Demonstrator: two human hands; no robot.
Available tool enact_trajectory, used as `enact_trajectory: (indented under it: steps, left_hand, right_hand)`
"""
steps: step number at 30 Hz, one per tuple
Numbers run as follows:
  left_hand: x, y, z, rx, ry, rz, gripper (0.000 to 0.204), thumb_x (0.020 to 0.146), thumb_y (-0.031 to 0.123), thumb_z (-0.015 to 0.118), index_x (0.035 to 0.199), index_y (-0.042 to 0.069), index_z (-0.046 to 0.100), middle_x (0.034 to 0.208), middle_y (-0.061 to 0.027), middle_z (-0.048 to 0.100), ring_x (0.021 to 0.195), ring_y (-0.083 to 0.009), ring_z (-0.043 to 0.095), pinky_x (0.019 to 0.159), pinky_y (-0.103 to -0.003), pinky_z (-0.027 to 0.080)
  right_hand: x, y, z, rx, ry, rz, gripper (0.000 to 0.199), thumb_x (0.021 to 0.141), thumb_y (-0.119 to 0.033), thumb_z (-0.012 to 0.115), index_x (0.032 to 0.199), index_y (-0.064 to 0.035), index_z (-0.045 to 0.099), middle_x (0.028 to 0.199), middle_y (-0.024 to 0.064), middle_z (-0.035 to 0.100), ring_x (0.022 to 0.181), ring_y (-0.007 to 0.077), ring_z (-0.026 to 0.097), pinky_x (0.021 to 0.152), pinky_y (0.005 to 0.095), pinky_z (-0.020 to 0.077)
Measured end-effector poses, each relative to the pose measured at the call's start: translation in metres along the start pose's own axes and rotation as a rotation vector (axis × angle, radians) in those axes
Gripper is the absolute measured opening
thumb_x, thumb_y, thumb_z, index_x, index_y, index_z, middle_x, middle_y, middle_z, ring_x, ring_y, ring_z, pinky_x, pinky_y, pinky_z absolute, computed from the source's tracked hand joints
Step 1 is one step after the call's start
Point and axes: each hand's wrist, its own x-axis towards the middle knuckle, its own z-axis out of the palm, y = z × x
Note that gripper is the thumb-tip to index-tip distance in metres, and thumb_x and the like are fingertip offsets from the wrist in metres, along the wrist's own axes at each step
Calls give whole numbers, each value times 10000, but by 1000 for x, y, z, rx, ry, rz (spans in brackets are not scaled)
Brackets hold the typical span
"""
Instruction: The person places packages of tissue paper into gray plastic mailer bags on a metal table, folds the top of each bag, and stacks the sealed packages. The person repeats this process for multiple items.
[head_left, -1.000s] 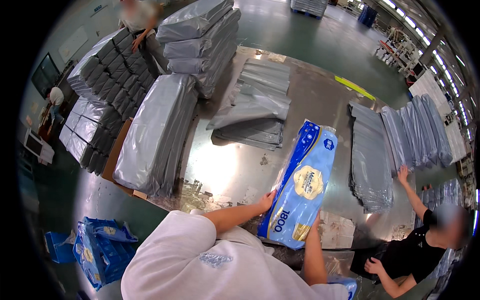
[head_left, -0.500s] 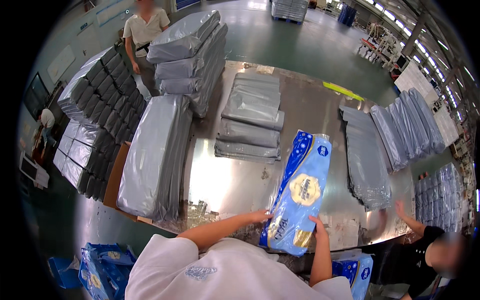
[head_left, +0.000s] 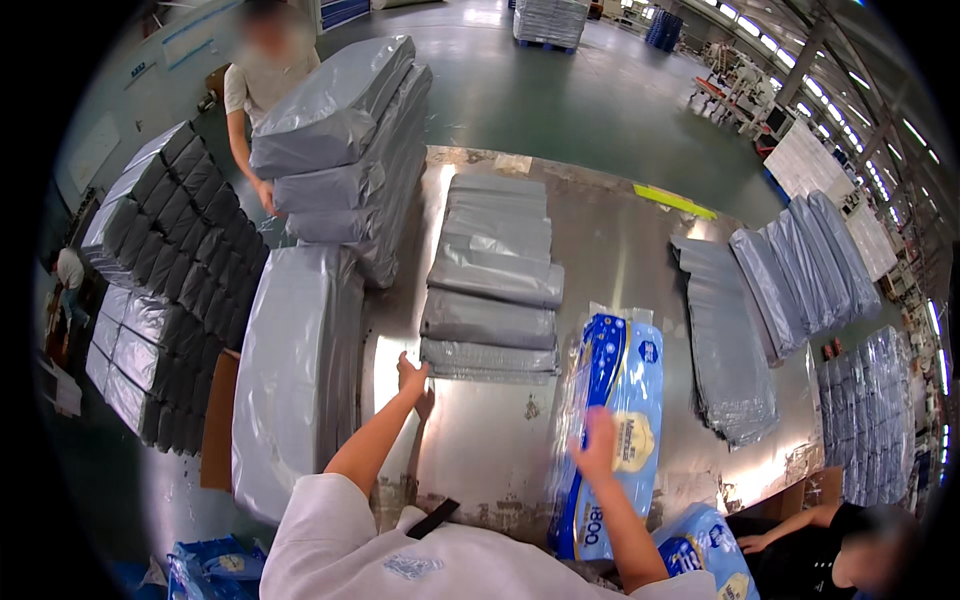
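Note:
My left hand [head_left: 412, 374] is at the lower left corner of a fanned row of folded grey plastic bags [head_left: 490, 318], its fingers apart at their edge. Touch or no touch cannot be told there. A long blue plastic-wrapped package [head_left: 640, 385] with a cream-coloured emblem lies on the metal table to the right of those bags. Over its left part is my right hand [head_left: 597, 445], slightly smeared by motion, with fingers stretched out and gripping nothing visible.
Stacked grey bundles [head_left: 300, 370] fill the table's left side, with a person [head_left: 250, 120] behind them. More grey bags [head_left: 728, 345] lie on the right. A second blue package [head_left: 705, 550] is at the front edge, near a co-worker's hand [head_left: 755, 542]. The metal tabletop [head_left: 480, 430] shines.
My left hand has left the blue package and moved to the grey bags. The package now lies flatter on the table, and my right hand has moved over it. The co-worker's arm has drawn back.

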Motion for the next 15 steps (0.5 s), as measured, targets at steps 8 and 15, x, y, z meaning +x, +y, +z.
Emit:
enact_trajectory:
  steps: [8,15]
  left_hand:
    - [-8,13,55,97,-282,178,449,788,124,574,1146,-32,353,1016,-297,535,952,-442,523,810,-452,421]
    - [-88,19,40,23,-234,75,523,767,126,601,1189,-41,342,1093,-253,497,1007,-376,500,822,-407,411]
  right_hand:
    - [72,59,89,-429,-1025,244,497,796,-521,481,963,-92,668,1051,160,612,1084,314,520,940,402,371]
    - [295,176,169,64,6,792,521,787,-461,587,1014,7,603,934,155,638,847,257,605,742,332,462]
